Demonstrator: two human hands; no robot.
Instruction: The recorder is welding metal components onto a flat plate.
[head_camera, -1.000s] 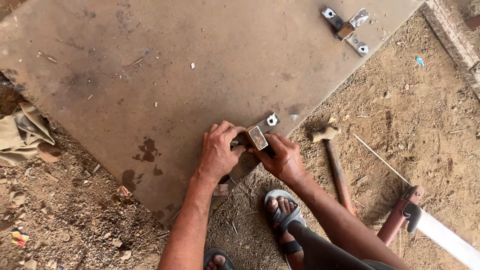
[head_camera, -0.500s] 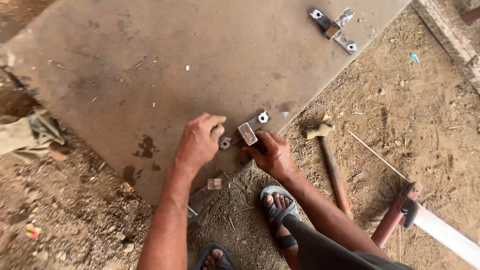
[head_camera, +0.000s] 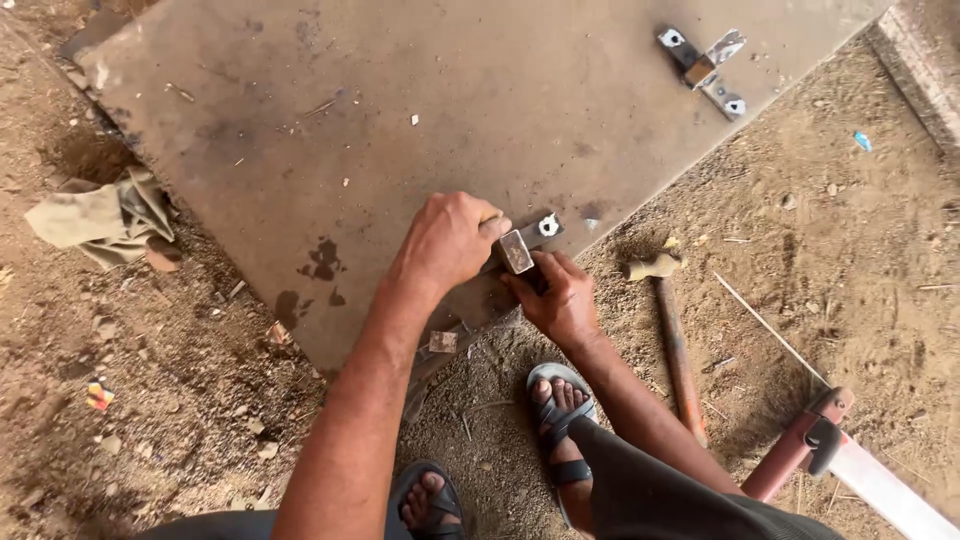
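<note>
Head view: both hands are working a small grey metal hinge (head_camera: 523, 245) at the near edge of a large brown board (head_camera: 330, 110), left hand (head_camera: 447, 243) curled over it, right hand (head_camera: 562, 297) pinching it, while a matching second hinge (head_camera: 702, 70) is already sitting farther along the edge.

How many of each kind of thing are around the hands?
Hands: 2, the left hand and the right hand
Metal hinges: 2, hinge at the hands and far hinge
Hammer: 1
Metal sheet: 1
Crumpled cloth: 1
Sandals: 2, and
Total: 9
</note>
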